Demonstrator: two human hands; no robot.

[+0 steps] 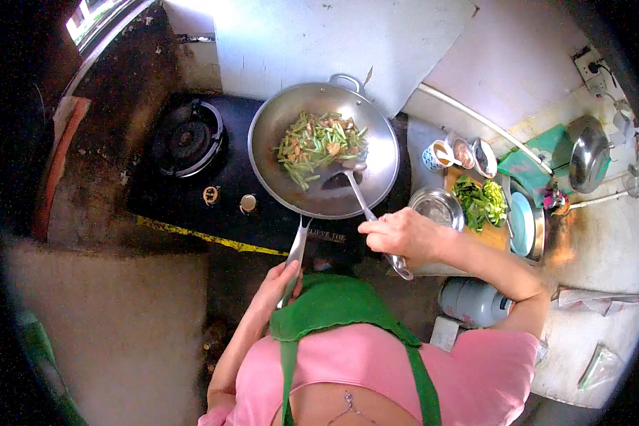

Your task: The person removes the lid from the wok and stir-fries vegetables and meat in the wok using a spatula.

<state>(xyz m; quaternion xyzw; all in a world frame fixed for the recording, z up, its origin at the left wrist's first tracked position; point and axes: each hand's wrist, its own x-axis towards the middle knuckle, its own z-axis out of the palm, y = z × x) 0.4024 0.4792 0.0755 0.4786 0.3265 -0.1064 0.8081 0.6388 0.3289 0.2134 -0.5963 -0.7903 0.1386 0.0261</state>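
A large metal wok [270, 177] sits on the right side of the black gas stove [170, 192]. In it lies a heap of chopped green beans [319, 142] mixed with small brownish pieces. My left hand [282, 280] is closed around the wok's long metal handle [298, 245]. My right hand [405, 236] grips a metal spatula [355, 188], whose head rests in the wok at the right edge of the food. The spatula's lower end sticks out below my fist.
To the left is a bare burner [187, 138]. On the right stand a metal bowl [437, 207], a patterned cup [437, 155], chopped greens [481, 202] on a wooden board and a light blue plate [521, 222]. A gas cylinder [468, 302] is below the counter.
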